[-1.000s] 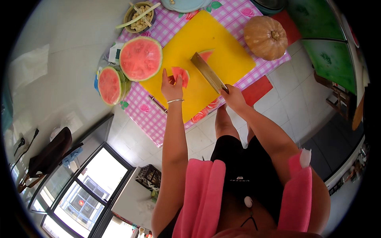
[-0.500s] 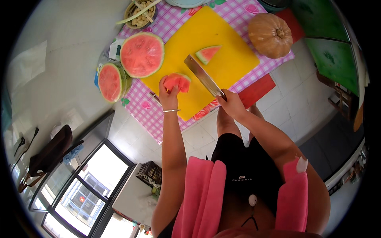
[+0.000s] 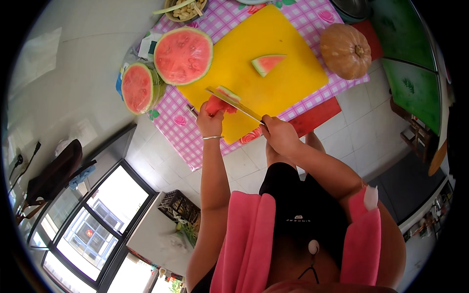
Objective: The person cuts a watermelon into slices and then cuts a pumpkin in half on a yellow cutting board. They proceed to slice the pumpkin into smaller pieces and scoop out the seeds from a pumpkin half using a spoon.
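Observation:
My left hand (image 3: 211,120) grips a piece of red watermelon (image 3: 215,105) at the near left part of the yellow cutting board (image 3: 288,36). My right hand (image 3: 279,135) is closed round the handle of a cleaver (image 3: 240,106). Its broad blade slants up to the left and lies across the held piece, in front of its rind; how deep the edge sits cannot be made out. Farther right on the board lies a watermelon wedge (image 3: 268,63), apart from both hands.
Beyond the board's left edge sit a large cut watermelon half (image 3: 183,55) and a smaller cut watermelon (image 3: 137,89). A pumpkin (image 3: 345,51) stands at the right. At the far left is a basket of peanut-like pods (image 3: 185,10). A pink checked cloth (image 3: 176,134) covers the table.
The cleaver has moved left from beside the wedge to over the held watermelon piece, its blade tilting flatter. My left hand still grips the piece. The whole view has shifted slightly.

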Motion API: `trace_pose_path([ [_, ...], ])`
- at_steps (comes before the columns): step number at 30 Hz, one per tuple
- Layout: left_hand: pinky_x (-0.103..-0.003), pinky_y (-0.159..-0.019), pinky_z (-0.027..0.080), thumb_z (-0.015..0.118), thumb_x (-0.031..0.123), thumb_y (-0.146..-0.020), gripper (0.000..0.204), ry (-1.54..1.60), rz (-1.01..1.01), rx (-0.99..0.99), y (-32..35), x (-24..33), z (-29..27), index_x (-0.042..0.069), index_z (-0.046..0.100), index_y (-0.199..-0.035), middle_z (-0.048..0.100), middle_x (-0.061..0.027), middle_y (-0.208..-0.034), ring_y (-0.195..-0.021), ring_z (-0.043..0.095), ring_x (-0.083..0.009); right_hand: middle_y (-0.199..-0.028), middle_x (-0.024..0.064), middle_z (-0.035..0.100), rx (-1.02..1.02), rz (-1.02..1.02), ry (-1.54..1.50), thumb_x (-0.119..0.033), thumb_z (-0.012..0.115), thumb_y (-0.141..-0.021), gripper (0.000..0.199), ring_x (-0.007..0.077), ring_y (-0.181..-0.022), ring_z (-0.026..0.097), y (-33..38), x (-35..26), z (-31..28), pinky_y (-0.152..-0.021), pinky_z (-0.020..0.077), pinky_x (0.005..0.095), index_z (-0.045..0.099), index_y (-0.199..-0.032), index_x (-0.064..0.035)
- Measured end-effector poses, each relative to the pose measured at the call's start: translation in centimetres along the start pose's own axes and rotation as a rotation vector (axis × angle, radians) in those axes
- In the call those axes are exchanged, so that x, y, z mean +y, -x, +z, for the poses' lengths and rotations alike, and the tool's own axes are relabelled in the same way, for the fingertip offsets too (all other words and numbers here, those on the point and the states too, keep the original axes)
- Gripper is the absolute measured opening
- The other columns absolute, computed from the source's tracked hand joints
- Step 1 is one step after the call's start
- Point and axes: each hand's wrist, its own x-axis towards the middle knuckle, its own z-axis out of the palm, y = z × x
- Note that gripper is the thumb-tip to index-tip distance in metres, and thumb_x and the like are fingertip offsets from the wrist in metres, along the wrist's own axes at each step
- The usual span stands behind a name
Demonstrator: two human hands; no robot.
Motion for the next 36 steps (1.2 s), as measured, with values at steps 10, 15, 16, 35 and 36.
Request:
trace_pose_path([
  [10,-0.026,-0.072,0.057,0.070,0.000,-0.083,0.029,0.122,0.067,-0.022,-0.9,0.2,0.4,-0.005,0.064,-0.111,0.068,-0.0087,-0.099,-0.083,0.067,-0.0149,-0.078,0.0183,0.062,-0.106,0.061,0.055,-0.019,0.055,-0.092,0.017,0.0374,-0.073,0.063,-0.8,-1.2,-1.3,-0.065,0.0498,0.0471,0.053,-0.094,-0.0021],
  [15,-0.027,-0.076,0.054,0.073,0.005,-0.079,0.032,0.193,-0.017,-0.011,-1.4,-0.6,0.1,-0.003,0.066,-0.110,0.070,-0.0090,-0.097,-0.086,0.066,-0.0146,-0.075,0.0155,0.063,-0.096,-0.004,0.133,-0.014,0.055,-0.088,0.012,0.0335,-0.067,0.065,-1.6,-2.0,-1.3,-0.059,0.0525,0.0421,0.054,-0.092,-0.0026],
  [16,-0.027,-0.076,0.054,0.073,0.005,-0.080,0.032,0.158,-0.020,-0.008,-1.5,-0.4,0.0,-0.003,0.066,-0.110,0.070,-0.0090,-0.097,-0.086,0.066,-0.0145,-0.074,0.0155,0.064,-0.103,-0.006,0.155,-0.012,0.055,-0.087,0.011,0.0335,-0.067,0.066,-1.9,-2.3,-1.4,-0.059,0.0529,0.0419,0.054,-0.092,-0.0024],
  [35,-0.034,-0.059,0.060,0.068,0.006,-0.086,0.024,0.495,-0.364,-0.078,-2.8,-0.9,-1.9,0.000,0.062,-0.109,0.066,-0.0099,-0.093,-0.076,0.066,-0.0187,-0.081,0.0179,0.068,-0.187,0.032,0.227,-0.012,0.054,-0.086,0.013,0.0342,-0.080,0.068,-6.5,0.1,1.3,-0.069,0.0543,0.0433,0.057,-0.095,-0.0035],
  [36,-0.035,-0.061,0.061,0.068,0.007,-0.087,0.025,0.485,-0.404,-0.073,-3.1,-1.5,-2.2,0.000,0.062,-0.110,0.066,-0.0103,-0.095,-0.077,0.067,-0.0197,-0.082,0.0177,0.068,-0.191,0.043,0.219,-0.012,0.053,-0.086,0.013,0.0344,-0.080,0.068,-6.7,0.2,1.4,-0.069,0.0542,0.0434,0.058,-0.095,-0.0039],
])
